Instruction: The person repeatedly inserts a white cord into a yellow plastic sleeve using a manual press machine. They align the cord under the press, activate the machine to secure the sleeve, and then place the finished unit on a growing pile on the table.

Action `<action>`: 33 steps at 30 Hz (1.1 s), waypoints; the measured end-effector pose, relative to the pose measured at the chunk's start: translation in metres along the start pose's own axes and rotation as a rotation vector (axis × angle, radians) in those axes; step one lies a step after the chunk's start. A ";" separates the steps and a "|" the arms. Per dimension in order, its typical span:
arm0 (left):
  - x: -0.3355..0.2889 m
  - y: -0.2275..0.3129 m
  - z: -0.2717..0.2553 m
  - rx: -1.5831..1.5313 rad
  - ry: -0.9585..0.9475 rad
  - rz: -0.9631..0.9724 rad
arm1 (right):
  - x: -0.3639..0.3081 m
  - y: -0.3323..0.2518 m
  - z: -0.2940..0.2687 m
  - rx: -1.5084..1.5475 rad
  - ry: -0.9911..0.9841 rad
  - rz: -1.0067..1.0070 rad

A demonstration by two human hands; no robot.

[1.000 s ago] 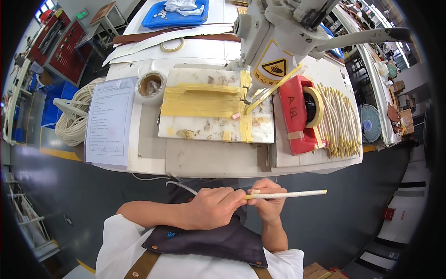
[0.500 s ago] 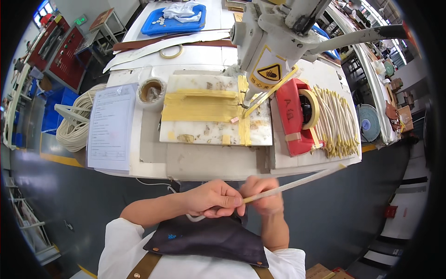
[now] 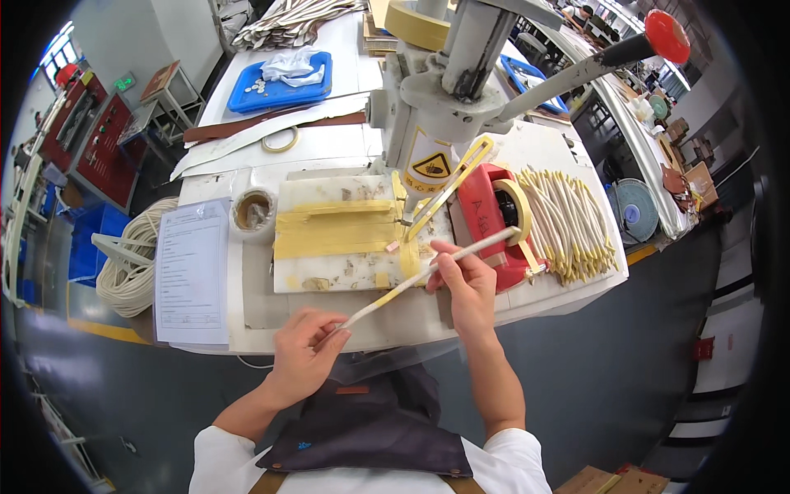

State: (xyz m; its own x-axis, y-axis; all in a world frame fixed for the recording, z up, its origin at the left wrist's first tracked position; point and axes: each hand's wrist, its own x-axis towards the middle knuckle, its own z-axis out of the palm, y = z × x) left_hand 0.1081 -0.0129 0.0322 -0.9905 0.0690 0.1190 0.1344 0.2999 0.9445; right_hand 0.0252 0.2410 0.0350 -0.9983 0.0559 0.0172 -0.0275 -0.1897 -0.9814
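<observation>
A thin white cord (image 3: 411, 281) with a yellow taped band partway along it slants up to the right in front of the press. My left hand (image 3: 306, 352) pinches its lower end between thumb and fingers. Further up, my right hand (image 3: 466, 290) is closed around the cord, and the cord's far end reaches over the red tape dispenser (image 3: 477, 216). A roll of yellow tape (image 3: 520, 221) sits in that dispenser. Beyond my hands lies a white board (image 3: 329, 270) with yellow tape strips, under the grey lever press (image 3: 403, 107).
Many cut cords with yellow ends (image 3: 568, 222) lie at the right. A printed sheet (image 3: 193, 272) and a coil of white cord (image 3: 136, 280) are on the left. The press lever's red knob (image 3: 666, 36) juts out at upper right. A blue tray (image 3: 247, 100) stands farther back.
Both hands have moved away from my body toward the table and spread apart along the cord. The cord's taped band now shows between them. The view has shifted a little.
</observation>
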 end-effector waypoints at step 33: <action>0.092 -0.039 0.026 0.581 0.013 0.479 | 0.091 0.028 0.018 -1.295 0.070 -0.431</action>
State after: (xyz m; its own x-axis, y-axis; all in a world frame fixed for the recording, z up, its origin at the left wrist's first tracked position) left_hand 0.0129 0.0067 -0.0020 -0.8198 0.3077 0.4830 0.5406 0.6941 0.4753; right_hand -0.0672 0.2231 0.0128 -0.9171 -0.0676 0.3928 -0.2271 0.8985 -0.3757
